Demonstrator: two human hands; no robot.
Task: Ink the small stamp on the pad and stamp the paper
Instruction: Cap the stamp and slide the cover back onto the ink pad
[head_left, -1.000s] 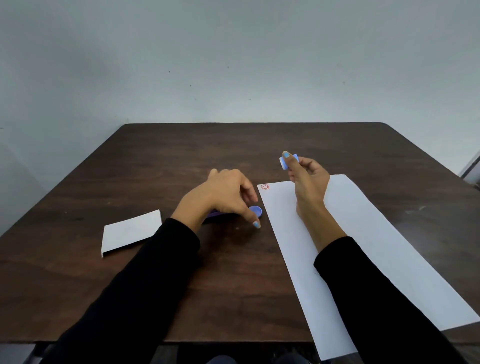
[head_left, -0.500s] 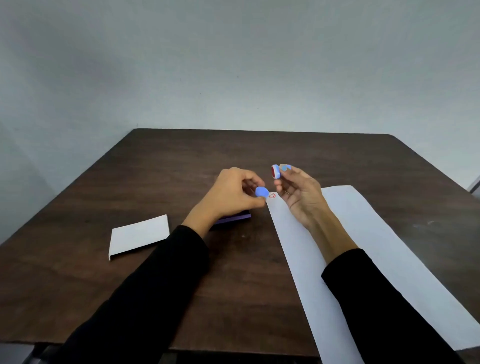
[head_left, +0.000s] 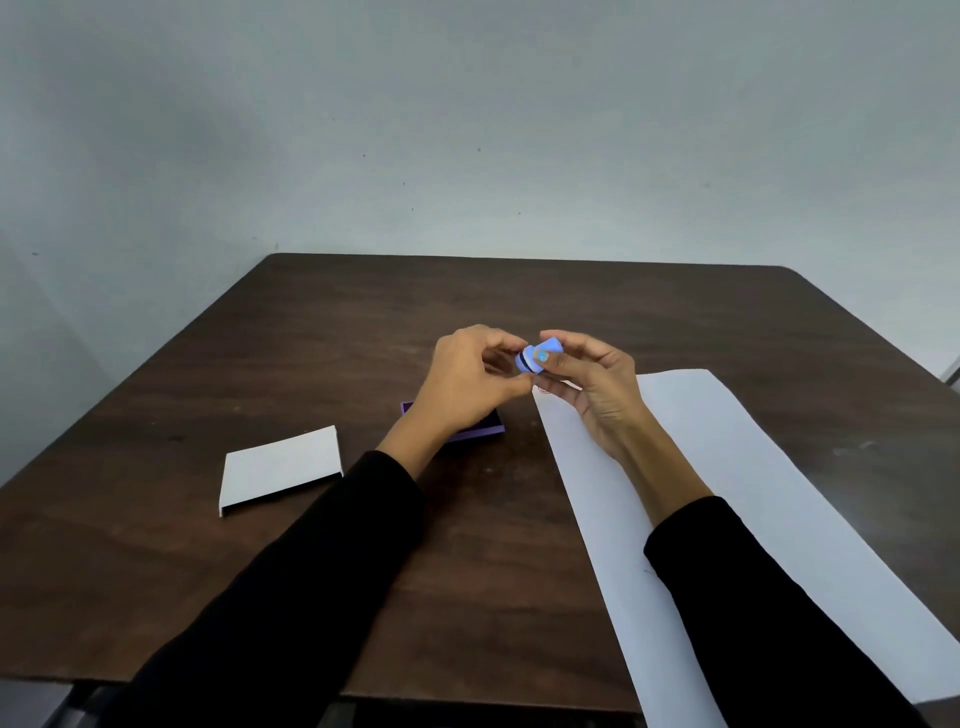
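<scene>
Above the top-left corner of the long white paper (head_left: 727, 467), both my hands meet around the small blue stamp (head_left: 543, 353). My right hand (head_left: 597, 389) pinches the stamp's body, holding it sideways. Fingertips of my left hand (head_left: 467, 384) hold the blue cap (head_left: 523, 361) against the stamp's left end, with a dark seam between them. The purple ink pad (head_left: 485, 430) lies on the table below my left wrist, mostly hidden by it. A small red mark on the paper corner peeks out under my fingers.
A white folded card (head_left: 280, 467) lies on the dark wooden table (head_left: 311, 338) to the left. The paper runs diagonally to the table's near right edge, under my right forearm. A pale wall stands behind the table.
My left hand lifted the blue cap off the table and brought it to the stamp. My right hand turned the stamp sideways, and its red face is now covered.
</scene>
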